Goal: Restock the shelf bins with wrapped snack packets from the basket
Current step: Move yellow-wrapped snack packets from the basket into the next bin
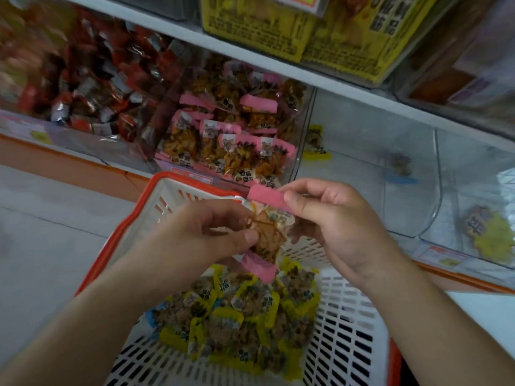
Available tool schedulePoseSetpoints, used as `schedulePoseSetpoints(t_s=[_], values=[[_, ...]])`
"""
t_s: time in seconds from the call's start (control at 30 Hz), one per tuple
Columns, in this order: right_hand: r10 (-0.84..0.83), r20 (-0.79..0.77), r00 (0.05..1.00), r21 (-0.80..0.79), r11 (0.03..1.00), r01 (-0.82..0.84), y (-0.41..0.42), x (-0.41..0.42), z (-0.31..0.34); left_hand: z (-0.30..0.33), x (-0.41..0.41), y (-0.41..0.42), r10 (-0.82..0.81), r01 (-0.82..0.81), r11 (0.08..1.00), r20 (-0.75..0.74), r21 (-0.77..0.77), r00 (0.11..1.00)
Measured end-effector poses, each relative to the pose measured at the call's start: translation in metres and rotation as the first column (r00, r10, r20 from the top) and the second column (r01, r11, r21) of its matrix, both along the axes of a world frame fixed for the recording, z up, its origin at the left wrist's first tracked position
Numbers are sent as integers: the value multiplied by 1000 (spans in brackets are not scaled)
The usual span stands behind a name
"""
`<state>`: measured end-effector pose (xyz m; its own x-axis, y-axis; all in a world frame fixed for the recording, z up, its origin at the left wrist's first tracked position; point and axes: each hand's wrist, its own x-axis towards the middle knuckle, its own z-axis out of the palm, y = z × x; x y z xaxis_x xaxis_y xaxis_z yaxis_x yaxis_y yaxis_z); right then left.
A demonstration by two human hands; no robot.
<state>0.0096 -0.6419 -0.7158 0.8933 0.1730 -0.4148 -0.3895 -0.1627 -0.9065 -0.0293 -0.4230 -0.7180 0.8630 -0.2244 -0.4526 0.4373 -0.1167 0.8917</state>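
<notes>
White shelving fills the background, its clear bins side by side: the pink-packet bin [234, 129] sits well stocked straight ahead of the hands, a nearly bare bin [362, 151] to its right. Below, the white basket [348, 330] with its orange rim holds yellow-edged packets [239, 321]. Above it, one pink-edged packet [267, 232] hangs with its long axis running away from the person toward the pink bin; the right hand [331, 224] pinches its far pink end, the left hand [211, 232] pinches its middle. Printing on the wrappers is too blurred to read.
</notes>
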Motion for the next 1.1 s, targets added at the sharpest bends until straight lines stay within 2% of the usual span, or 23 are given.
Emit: schedulePoseSetpoints(t_s=[0.1, 0.17, 0.23, 0.27, 0.37, 0.5, 0.63, 0.73, 0.9, 1.0, 1.1], values=[[-74, -37, 997, 86, 993, 77, -5, 1, 1, -1, 2, -6, 43, -43, 999, 52, -7, 998], [-78, -75, 994, 60, 995, 82, -8, 0, 2, -2, 2, -12, 87, -85, 996, 165, -16, 983], [7, -155, 988, 44, 999, 0, -8, -2, 3, -3, 0, -17, 155, -144, 988, 301, -59, 941], [58, -186, 981, 92, 995, -42, -6, -3, 5, -5, 0, -17, 177, -160, 984, 354, -79, 918], [104, -120, 987, 209, 975, -77, -3, -10, 8, -8, 0, -19, 163, -154, 986, 438, -58, 884], [4, 72, 997, 131, 991, -13, -1, -11, 6, -6, 1, -20, 235, -229, 971, 396, -63, 887], [52, 175, 983, -20, 999, -49, 6, -12, 1, -2, 5, -18, 290, -262, 953, 215, -152, 933], [100, 246, 964, -172, 983, -58, 14, -14, -2, -6, 7, -18, 274, -272, 962, 218, -37, 937], [56, 283, 957, -209, 978, 5, 27, -13, -10, -8, 9, -13, 262, -275, 961, 198, 42, 945], [13, 298, 955, -221, 974, 56, 30, -7, -11, -8, 10, -8, 212, -253, 953, 231, 165, 949], [-10, 348, 938, -269, 957, 110, 31, 0, -5, -4, 11, 6, 242, -327, 900, 293, 288, 925]])
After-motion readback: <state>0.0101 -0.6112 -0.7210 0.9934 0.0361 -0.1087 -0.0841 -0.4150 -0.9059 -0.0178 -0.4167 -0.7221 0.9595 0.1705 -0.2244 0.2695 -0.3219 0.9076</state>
